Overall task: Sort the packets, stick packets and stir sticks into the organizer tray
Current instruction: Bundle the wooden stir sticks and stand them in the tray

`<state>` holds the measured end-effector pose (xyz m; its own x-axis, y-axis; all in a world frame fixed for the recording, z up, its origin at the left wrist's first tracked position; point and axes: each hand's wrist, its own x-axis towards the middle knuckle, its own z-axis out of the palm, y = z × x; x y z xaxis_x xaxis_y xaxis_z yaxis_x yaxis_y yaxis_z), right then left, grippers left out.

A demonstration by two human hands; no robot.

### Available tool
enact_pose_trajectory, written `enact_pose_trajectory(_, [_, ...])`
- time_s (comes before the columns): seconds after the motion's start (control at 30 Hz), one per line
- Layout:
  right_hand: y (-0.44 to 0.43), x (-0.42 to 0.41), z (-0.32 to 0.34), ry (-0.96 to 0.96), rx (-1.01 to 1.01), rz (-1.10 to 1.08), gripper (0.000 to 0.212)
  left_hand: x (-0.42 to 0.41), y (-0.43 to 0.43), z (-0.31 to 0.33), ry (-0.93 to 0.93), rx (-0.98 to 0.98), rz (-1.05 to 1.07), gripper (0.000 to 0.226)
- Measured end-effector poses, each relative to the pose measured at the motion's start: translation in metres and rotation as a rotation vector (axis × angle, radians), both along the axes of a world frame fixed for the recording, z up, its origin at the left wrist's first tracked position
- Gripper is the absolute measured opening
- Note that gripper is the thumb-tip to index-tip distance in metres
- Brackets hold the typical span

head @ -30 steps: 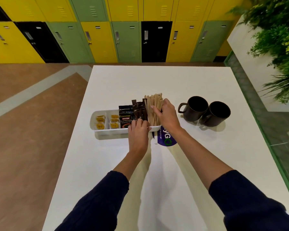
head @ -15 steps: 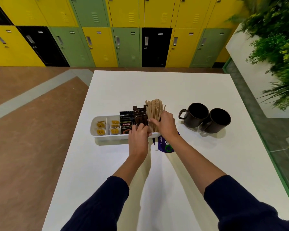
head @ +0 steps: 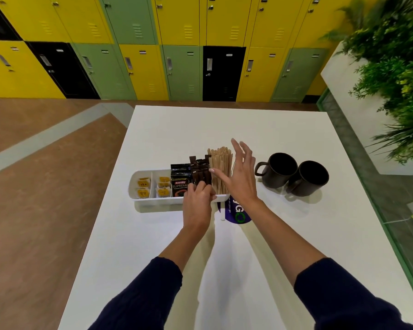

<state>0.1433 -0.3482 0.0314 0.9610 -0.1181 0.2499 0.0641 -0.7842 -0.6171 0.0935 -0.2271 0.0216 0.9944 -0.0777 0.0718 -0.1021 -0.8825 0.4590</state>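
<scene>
Left hand [head: 197, 206] fingers grip the organizer tray [head: 153, 201] rim; right hand [head: 241, 179] fingers, spread and empty, may brush and topple the centre-frame stir sticks [head: 221, 167].

I am seeing yellow, green and black lockers [head: 181, 67] lining the far wall, brown floor [head: 45, 210] stretching left, leafy plants [head: 396, 75] hanging right.

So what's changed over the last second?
The right hand let go of the stir sticks and lifted away, fingers now spread open. The left hand still holds the tray's near rim; tray, packets and mugs haven't moved.
</scene>
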Motion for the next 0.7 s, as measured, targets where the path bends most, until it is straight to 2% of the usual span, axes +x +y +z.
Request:
enact_pose_trajectory(0.13, [0.004,0.019,0.006,0.124,-0.058,0.190,0.072,0.000,0.000,0.000,0.000,-0.008,0.000,0.014])
enact_pose_trajectory(0.3, [0.006,0.021,-0.002,0.140,-0.056,0.187,0.048,0.001,0.000,-0.001,0.011,0.009,-0.011,0.015])
enact_pose_trajectory(0.4, [0.006,0.022,0.000,0.132,-0.069,0.184,0.047,0.001,0.000,-0.001,0.005,0.012,-0.015,0.016])
enact_pose_trajectory(0.53, [0.007,0.026,0.004,0.056,-0.224,0.257,0.051,0.002,0.000,-0.003,-0.008,0.012,-0.017,0.014])
enact_pose_trajectory(0.7, [0.008,0.029,0.001,0.108,-0.345,0.303,0.044,0.002,0.000,-0.005,-0.011,0.007,-0.010,0.012])
